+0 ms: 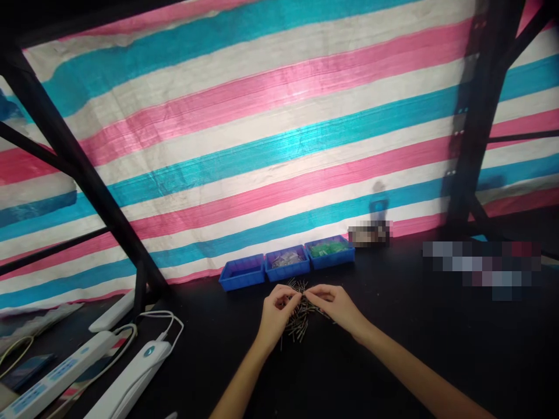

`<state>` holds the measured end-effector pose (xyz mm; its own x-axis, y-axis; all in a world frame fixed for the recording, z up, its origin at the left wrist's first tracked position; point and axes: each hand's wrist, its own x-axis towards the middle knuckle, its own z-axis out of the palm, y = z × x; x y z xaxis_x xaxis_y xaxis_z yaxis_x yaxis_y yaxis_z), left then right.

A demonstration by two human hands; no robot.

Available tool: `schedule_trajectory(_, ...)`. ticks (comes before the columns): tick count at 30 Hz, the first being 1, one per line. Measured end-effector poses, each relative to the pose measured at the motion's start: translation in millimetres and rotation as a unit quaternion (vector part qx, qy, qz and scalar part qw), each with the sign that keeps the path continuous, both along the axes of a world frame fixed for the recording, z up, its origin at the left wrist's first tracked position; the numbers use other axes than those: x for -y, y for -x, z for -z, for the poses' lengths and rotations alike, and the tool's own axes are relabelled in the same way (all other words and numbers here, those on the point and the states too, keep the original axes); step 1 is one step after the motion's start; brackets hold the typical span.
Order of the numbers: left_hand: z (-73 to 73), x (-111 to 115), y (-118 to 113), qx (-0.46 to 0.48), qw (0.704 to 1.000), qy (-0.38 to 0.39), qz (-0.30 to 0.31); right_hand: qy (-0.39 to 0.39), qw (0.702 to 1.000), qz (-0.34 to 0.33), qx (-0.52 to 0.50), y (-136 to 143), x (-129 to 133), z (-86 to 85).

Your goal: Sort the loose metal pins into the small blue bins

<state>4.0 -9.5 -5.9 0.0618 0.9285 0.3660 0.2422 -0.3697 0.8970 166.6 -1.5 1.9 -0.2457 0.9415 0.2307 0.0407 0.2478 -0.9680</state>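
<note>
A loose pile of thin, dark, stick-like pieces [299, 327] lies on the black table. Over its far part, my left hand [280, 304] and my right hand [331, 299] come together, fingertips almost touching. Both are pinched, thumb against fingers. Whatever sits between the fingertips is too small to make out. Just beyond the hands stand three blue trays in a row. The left tray [243, 283] shows a dark inside, the middle tray [288, 270] holds small clear pieces [286, 258], and the right tray [334, 257] holds green pieces [327, 248].
White power strips [63, 372] and a white cable [177, 331] lie at the left. A striped sheet [279, 139] hangs behind the table [375, 372], between black frame posts [87, 174]. Blurred patches cover items at the right.
</note>
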Motion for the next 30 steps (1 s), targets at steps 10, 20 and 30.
schedule_trajectory(10,1.1,-2,-1,0.052,0.998,0.027,0.005,-0.055,0.995,-0.028,0.078,1,0,10.1)
schedule_trajectory(20,-0.6,1,-3,0.053,0.998,0.016,0.020,-0.068,0.993,-0.053,0.082,5,3,9.0)
schedule_trajectory(30,-3.1,1,2,0.042,0.998,0.031,0.018,-0.079,0.995,-0.015,0.056,2,-1,8.1)
